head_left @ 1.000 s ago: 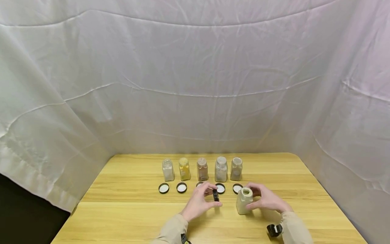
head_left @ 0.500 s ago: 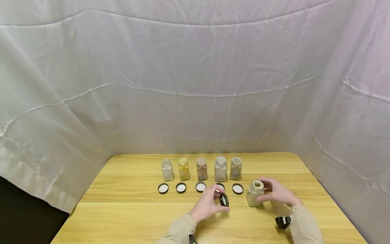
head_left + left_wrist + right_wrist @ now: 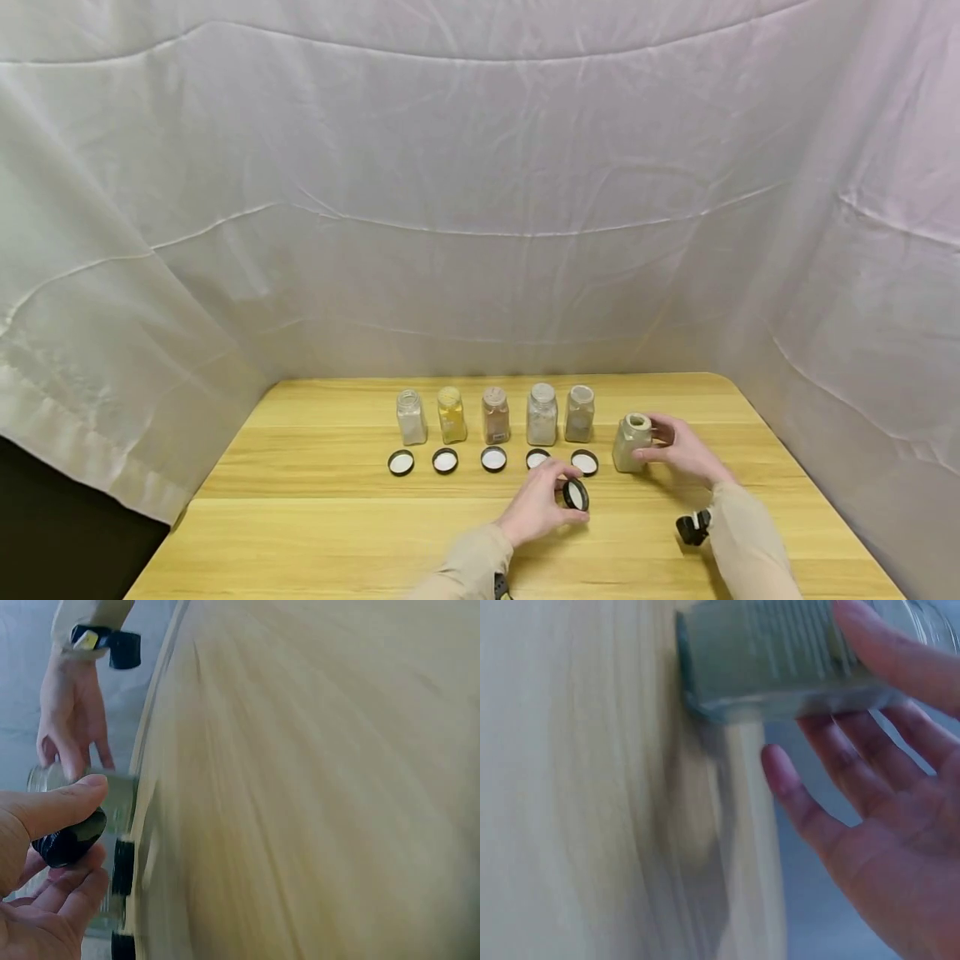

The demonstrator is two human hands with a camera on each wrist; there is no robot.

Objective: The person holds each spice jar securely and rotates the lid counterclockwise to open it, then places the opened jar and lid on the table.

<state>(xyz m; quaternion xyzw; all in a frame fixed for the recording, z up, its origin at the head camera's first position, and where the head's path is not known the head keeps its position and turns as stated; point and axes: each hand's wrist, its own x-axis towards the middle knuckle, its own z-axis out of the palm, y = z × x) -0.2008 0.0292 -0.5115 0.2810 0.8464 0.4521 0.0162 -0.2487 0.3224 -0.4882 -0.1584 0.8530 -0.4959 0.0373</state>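
A black jar lid (image 3: 576, 495) with a pale inside is pinched between the thumb and fingers of my left hand (image 3: 536, 504), over the middle of the table. My right hand (image 3: 684, 450) grips an uncapped glass jar (image 3: 632, 446) of greenish-grey powder, thumb on the near side and fingers behind. The jar stands upright, right of the row of jars. In the right wrist view printed lines show on the jar (image 3: 780, 652), and its base is close over the wood. The left wrist view has the lid (image 3: 71, 840) edge-on in the left fingers.
Several open jars line the back: white (image 3: 412, 421), yellow (image 3: 452, 417), brown (image 3: 496, 418), pale grey (image 3: 542, 417) and grey (image 3: 580, 417). Before each lies an upturned black lid, such as the leftmost lid (image 3: 401, 462). A pale curtain (image 3: 480, 292) hangs behind the wooden table (image 3: 300, 533).
My right hand has carried the greenish-grey jar back and to the right, level with the row's end. My left hand has moved right with the lid, tilting its pale inside into view.
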